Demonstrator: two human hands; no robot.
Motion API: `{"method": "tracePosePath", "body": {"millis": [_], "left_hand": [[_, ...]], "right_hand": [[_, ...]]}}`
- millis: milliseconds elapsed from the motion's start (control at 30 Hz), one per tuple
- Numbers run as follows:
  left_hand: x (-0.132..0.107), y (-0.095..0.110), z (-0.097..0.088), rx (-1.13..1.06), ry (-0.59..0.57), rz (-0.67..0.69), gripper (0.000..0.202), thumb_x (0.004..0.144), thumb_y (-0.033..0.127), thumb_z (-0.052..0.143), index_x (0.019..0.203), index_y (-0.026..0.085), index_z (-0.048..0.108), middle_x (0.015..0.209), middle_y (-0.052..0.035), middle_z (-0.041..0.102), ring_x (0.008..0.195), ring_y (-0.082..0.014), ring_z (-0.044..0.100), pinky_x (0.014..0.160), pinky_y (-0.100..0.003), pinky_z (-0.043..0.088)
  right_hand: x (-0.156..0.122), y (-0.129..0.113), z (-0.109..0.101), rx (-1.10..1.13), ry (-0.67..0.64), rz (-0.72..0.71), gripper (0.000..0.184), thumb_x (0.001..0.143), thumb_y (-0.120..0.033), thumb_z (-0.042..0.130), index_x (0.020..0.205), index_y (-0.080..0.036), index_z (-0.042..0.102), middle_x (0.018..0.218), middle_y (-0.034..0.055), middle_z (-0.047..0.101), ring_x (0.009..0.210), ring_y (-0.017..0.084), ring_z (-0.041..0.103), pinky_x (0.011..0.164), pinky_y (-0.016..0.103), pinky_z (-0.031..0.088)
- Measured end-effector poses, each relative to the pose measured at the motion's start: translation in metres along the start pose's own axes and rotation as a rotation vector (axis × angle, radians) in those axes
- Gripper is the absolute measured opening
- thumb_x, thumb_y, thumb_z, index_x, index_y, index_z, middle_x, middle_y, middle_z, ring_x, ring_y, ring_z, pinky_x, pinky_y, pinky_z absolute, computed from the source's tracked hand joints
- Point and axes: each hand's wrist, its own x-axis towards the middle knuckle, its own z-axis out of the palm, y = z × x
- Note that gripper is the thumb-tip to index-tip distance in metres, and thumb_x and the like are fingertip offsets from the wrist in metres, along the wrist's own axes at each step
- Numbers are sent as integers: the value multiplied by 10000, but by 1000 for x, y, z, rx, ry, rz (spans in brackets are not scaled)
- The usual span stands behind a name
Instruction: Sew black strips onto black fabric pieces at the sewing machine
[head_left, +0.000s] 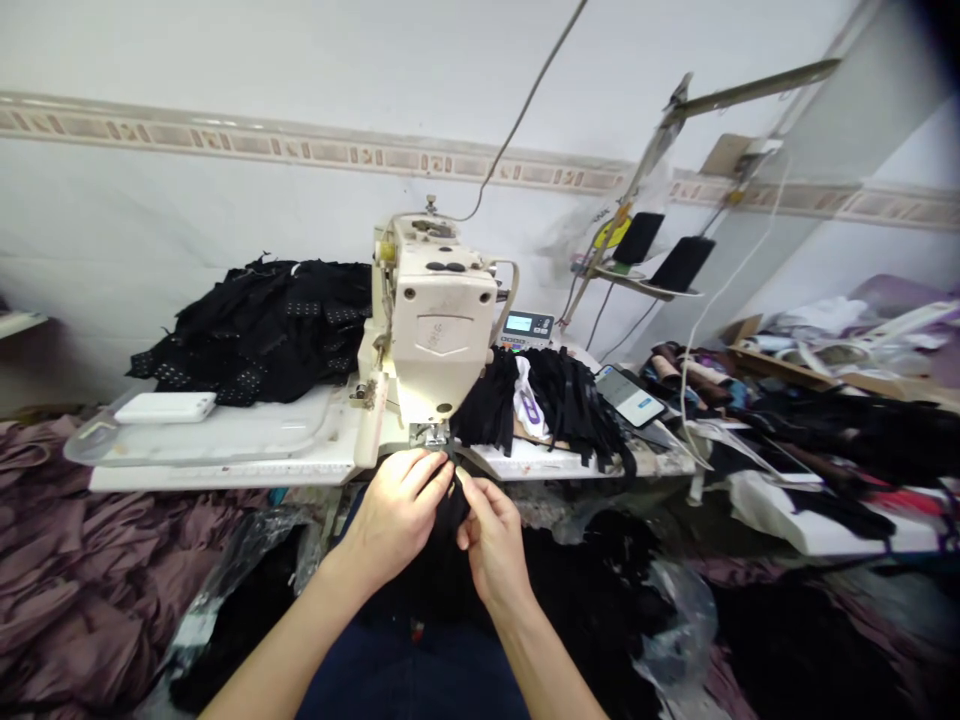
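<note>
A cream sewing machine (435, 330) stands on a white table (225, 465). Right in front of its presser foot (433, 436), my left hand (394, 515) and my right hand (491, 535) pinch a small piece of black fabric (452, 505) between them. Both hands have their fingers closed on the fabric at the table's front edge. A bundle of black straps (559, 405) lies just right of the machine.
A heap of black fabric pieces (262, 325) sits left of the machine behind a white box (166, 406). A control panel (527, 327), a phone (637, 397) and cluttered goods lie to the right. Mauve cloth (67, 580) and plastic bags (247, 560) fill the floor.
</note>
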Motion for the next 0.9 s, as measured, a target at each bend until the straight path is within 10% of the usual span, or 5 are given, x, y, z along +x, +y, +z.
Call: {"method": "tracePosePath", "body": {"millis": [600, 900], "left_hand": [[-12, 15, 5, 161, 39, -141, 467, 974, 29, 507, 1401, 121, 675, 1372, -167, 736, 1227, -341, 676, 1007, -517, 596], [-32, 11, -7, -302, 169, -547, 335, 1053, 212, 591, 1376, 248, 673, 1327, -122, 682, 1150, -239, 714, 965, -407, 624]], "right_hand": [[20, -5, -4, -69, -78, 54, 421, 698, -511, 971, 786, -165, 748, 688, -26, 617, 503, 77, 485, 381, 177, 371], [4, -2, -17, -299, 67, -212, 379, 851, -537, 873, 850, -186, 730, 744, -13, 621, 520, 79, 456, 458, 222, 392]]}}
